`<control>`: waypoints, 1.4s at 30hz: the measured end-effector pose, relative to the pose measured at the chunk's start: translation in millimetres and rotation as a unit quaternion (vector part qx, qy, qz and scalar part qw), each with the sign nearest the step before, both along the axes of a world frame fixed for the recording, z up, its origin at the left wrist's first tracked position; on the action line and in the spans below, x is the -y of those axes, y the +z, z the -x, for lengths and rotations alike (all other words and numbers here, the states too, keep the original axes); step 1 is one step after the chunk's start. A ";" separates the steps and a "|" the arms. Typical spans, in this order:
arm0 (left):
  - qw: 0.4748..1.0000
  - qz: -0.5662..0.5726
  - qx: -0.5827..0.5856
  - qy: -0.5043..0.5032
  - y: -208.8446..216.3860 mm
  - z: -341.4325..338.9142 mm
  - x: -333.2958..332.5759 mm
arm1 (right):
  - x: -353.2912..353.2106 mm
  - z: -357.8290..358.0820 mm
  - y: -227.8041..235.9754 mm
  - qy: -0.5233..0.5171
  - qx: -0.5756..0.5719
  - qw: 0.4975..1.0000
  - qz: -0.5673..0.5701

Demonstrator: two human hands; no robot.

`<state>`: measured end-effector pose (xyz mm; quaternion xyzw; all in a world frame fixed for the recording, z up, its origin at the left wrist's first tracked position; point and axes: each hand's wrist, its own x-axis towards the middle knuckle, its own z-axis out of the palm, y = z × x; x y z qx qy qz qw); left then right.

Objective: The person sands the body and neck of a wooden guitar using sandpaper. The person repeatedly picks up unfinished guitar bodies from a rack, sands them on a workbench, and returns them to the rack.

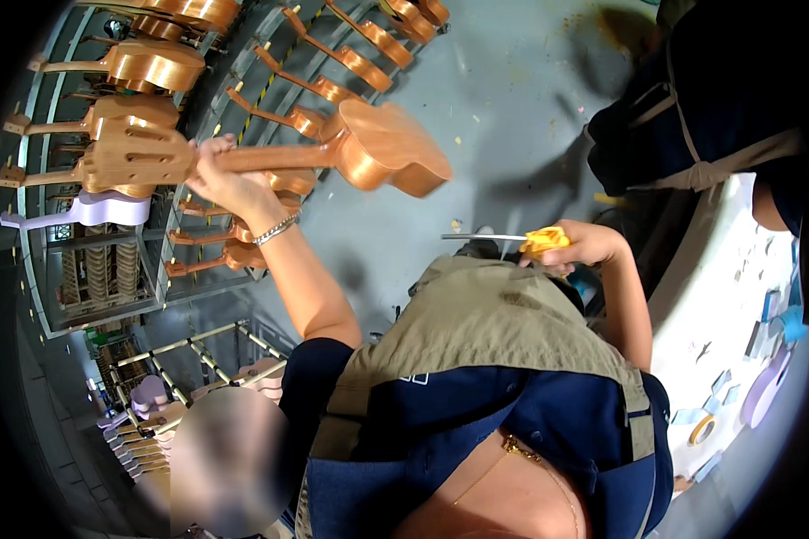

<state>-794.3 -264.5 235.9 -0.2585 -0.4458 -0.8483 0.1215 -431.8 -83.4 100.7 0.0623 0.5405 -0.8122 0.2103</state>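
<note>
My left hand (pixel 220 175) is closed round the neck of an unstrung wooden guitar (pixel 391 148), just below its slotted headstock. The guitar is held up in the air, its glossy brown body pointing right, away from the racks. In front of my apron, my right hand (pixel 589 244) grips a yellow tool (pixel 546 240) with a long thin metal tube pointing left. It looks like an air blow gun; my fingers cover part of it. The tube is well apart from the guitar.
Metal racks (pixel 166 260) at the left carry several guitars, one pale purple (pixel 108 211). A person in dark clothes (pixel 692 117) stands at the far right by a white table (pixel 706 359) with a tape roll (pixel 702 429) and small blocks. Another rack (pixel 198 350) stands at the lower left.
</note>
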 end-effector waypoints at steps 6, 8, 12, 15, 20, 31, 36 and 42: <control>0.992 0.116 -0.046 0.027 -25.7 3.6 17.7 | 15.6 32.5 -15.6 -0.110 0.002 0.926 -0.361; 0.990 0.119 -0.068 0.024 -20.3 5.4 31.6 | 20.9 51.4 -1.6 -0.103 -0.062 0.970 -0.211; 0.992 0.093 -0.082 -0.002 -5.9 8.9 48.4 | -5.1 81.4 -85.8 -0.138 0.090 0.890 -0.426; 0.981 0.082 -0.168 -0.055 -8.3 19.2 74.0 | -1.7 58.9 -64.0 0.006 0.028 0.990 -0.141; 0.940 0.068 -0.256 -0.213 -5.1 20.3 64.3 | -6.2 59.0 -63.8 -0.110 0.044 0.892 -0.436; 0.936 0.329 0.054 -0.112 -101.7 18.4 21.2 | 32.0 69.5 8.3 -0.117 -0.067 0.916 -0.378; 0.918 0.356 0.099 -0.142 -92.3 -27.8 -8.1 | 52.8 71.2 76.8 -0.269 -0.210 0.819 -0.462; 0.930 0.226 0.161 -0.243 -126.4 -23.9 -12.6 | 63.6 65.6 40.2 -0.182 -0.124 0.825 -0.521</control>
